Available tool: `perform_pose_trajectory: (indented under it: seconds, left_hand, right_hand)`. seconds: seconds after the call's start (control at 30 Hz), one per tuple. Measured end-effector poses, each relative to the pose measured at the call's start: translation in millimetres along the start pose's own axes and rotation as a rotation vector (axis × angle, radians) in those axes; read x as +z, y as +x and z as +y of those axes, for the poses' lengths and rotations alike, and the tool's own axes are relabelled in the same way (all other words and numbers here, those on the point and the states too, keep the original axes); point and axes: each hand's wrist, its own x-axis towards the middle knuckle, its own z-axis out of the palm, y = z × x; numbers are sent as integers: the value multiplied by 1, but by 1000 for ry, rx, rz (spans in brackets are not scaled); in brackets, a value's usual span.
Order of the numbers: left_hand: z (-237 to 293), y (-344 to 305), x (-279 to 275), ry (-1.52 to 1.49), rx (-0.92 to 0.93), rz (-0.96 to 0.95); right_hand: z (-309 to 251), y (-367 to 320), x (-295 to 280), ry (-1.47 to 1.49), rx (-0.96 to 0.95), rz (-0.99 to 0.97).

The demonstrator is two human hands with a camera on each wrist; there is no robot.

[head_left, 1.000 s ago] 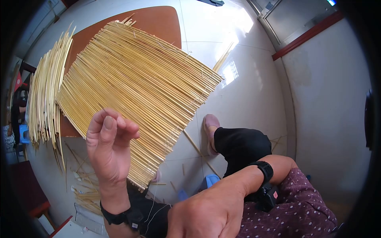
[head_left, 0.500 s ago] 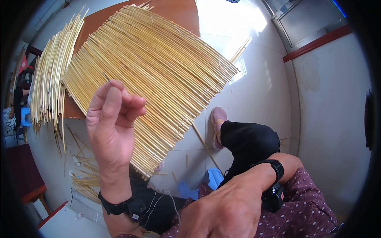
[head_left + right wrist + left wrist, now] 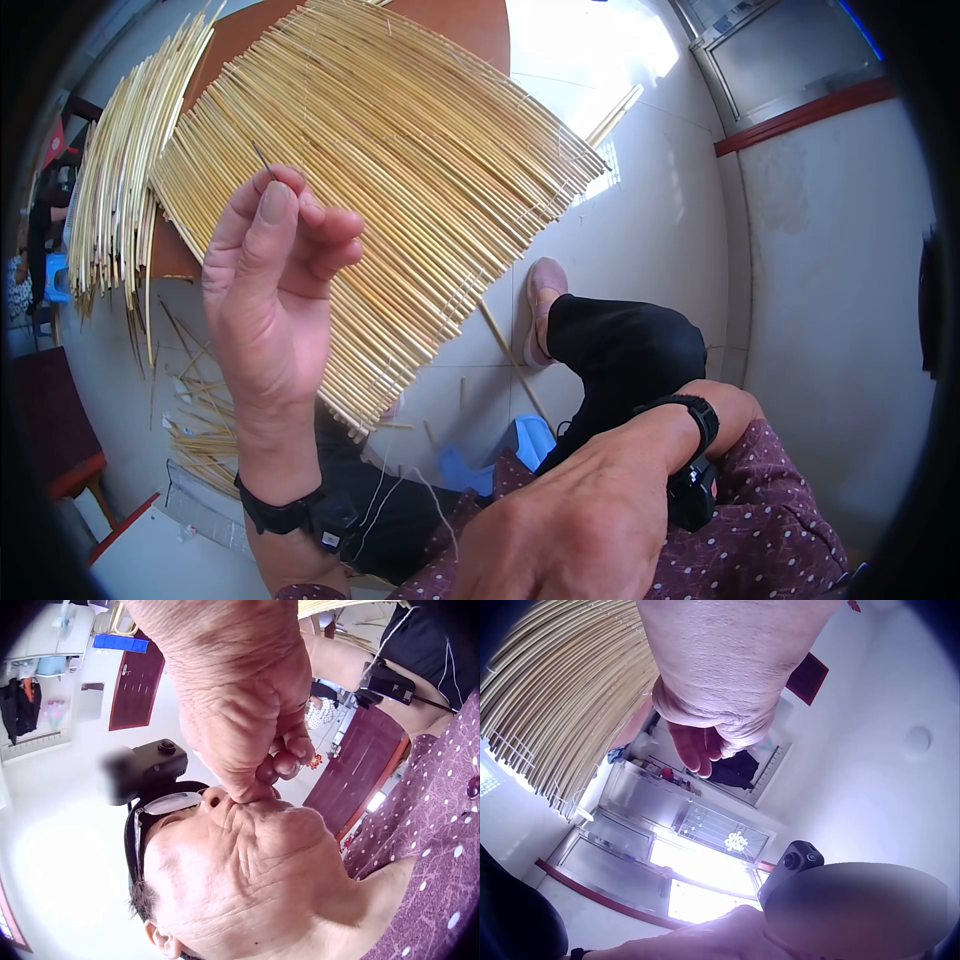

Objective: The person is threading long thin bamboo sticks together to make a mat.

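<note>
In the head view my left hand [image 3: 268, 310] is raised, pinching a thin dark needle [image 3: 260, 157] between thumb and forefinger, its tip pointing up. The other fingers are loosely curled. My right hand [image 3: 575, 525] is close to the camera, its fingertips hidden there. The right wrist view has that hand [image 3: 244, 712] at the person's mouth, fingers curled and thumb side against the lips. A white thread [image 3: 437, 505] runs up from the lap to the right hand. Behind the left hand lies a large mat of straw-coloured reed stalks [image 3: 400, 180], bound with thread rows.
The mat rests on a brown table [image 3: 470, 35], its near corner hanging past the edge. A bundle of loose stalks [image 3: 130, 170] stands at the left. Cut stalks [image 3: 205, 445] and a blue plastic thing [image 3: 530, 440] are low by the legs. A wall [image 3: 820, 230] rises at right.
My left hand has risen a little, and more of the needle shows above its fingertips. The right hand has shifted slightly right in the head view. The camera has tilted somewhat.
</note>
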Motion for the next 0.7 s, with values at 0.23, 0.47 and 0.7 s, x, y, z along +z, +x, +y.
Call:
perform_pose_trajectory:
  seconds: [0.23,0.47,0.7]
  left_hand:
    - [3,3,0,-17,21,11]
    - [2,3,-1,-21,21,16]
    - [3,4,-4,18,-1,-15]
  right_hand:
    - [5,-3,12,27,8,54]
    - [0,2,5,123,75,44]
    - [9,2,8,127,27,64]
